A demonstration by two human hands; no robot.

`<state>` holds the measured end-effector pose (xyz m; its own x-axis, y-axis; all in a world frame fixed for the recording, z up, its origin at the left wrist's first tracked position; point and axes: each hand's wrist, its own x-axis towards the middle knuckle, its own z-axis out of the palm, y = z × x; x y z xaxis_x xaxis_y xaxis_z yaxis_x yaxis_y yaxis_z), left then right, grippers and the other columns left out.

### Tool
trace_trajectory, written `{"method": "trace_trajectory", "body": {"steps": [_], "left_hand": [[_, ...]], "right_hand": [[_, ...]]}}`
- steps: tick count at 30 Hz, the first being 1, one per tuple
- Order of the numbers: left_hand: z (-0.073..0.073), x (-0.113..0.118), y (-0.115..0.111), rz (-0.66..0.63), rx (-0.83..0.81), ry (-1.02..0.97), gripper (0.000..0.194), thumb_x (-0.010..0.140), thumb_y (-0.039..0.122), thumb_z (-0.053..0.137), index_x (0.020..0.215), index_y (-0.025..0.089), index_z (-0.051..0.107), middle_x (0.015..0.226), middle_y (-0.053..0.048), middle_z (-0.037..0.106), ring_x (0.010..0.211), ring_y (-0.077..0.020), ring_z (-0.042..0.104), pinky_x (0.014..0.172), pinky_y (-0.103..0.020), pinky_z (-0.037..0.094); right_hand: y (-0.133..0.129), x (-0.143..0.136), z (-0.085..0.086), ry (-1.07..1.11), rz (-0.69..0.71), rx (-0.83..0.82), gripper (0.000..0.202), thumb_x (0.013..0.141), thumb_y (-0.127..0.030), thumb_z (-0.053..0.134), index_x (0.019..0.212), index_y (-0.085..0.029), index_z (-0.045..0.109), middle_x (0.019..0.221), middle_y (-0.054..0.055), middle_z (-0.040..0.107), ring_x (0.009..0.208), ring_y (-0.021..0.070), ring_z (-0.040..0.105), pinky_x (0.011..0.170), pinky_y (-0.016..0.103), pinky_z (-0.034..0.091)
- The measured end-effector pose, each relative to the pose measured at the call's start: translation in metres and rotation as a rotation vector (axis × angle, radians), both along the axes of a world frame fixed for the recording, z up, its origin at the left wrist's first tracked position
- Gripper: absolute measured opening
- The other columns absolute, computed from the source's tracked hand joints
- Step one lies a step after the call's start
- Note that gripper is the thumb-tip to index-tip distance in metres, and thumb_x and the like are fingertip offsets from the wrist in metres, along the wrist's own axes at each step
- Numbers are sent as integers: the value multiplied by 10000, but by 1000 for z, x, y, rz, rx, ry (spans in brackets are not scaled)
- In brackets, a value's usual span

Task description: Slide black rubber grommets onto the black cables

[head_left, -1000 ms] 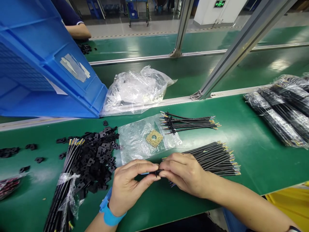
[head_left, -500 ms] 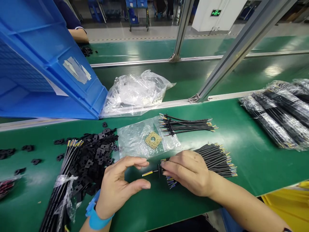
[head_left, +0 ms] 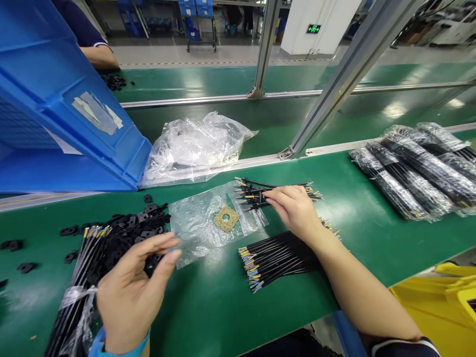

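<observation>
My right hand (head_left: pixel 293 210) pinches a black cable with a small black plate on its end, held over a small stack of black cables (head_left: pixel 256 186) fitted with similar plates. Below it lies a fanned bundle of plain black cables (head_left: pixel 278 258) with coloured wire ends, partly hidden by my forearm. My left hand (head_left: pixel 139 287) has thumb and fingers apart with nothing between them. Just beyond its fingers is a heap of black plastic plates (head_left: pixel 139 225). Between the hands, a tan square pad with a round hole (head_left: pixel 226 218) rests on a clear plastic bag (head_left: pixel 191 233).
A tied cable bundle (head_left: pixel 80 277) stands at left, with a blue crate (head_left: pixel 100 134) behind. A crumpled clear bag (head_left: pixel 197 144) is near the rail. Wrapped cable bundles (head_left: pixel 412 173) lie at right; a metal post (head_left: pixel 334 89) slants up. A person's arm (head_left: pixel 98 57) shows beyond.
My right hand has moved up and away from the plain bundle to the small stack, carrying the cable. My left hand has drawn back left toward the plate heap, staying open. The view has shifted.
</observation>
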<state>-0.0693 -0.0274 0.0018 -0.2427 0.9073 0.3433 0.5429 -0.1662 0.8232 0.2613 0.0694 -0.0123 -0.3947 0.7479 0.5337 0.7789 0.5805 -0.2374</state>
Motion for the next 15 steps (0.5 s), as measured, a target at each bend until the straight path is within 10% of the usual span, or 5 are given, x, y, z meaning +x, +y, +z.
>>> {"method": "trace_trajectory", "body": {"steps": [8,15], "left_hand": [[13,-29,9,418,255,78,247,987,304,698,1226,323,755,1074,26,799,910,-219,746,811,-401,602],[-2,-56,18,99,-60,910,244,1046,348,556,1113,268,777,1052,-118,763,980,-352,672,837,-505,508]], "right_hand": [[-1,1,-2,51,23,-59,207,1065,-301,633,1204,-228,769,1091,95,793,975,247,723,860,391,483],[-19,4,15,-87,380,-578,62,968,-227,777,1021,-233,807,960,16,806,871,189,757,828,337,511]]}}
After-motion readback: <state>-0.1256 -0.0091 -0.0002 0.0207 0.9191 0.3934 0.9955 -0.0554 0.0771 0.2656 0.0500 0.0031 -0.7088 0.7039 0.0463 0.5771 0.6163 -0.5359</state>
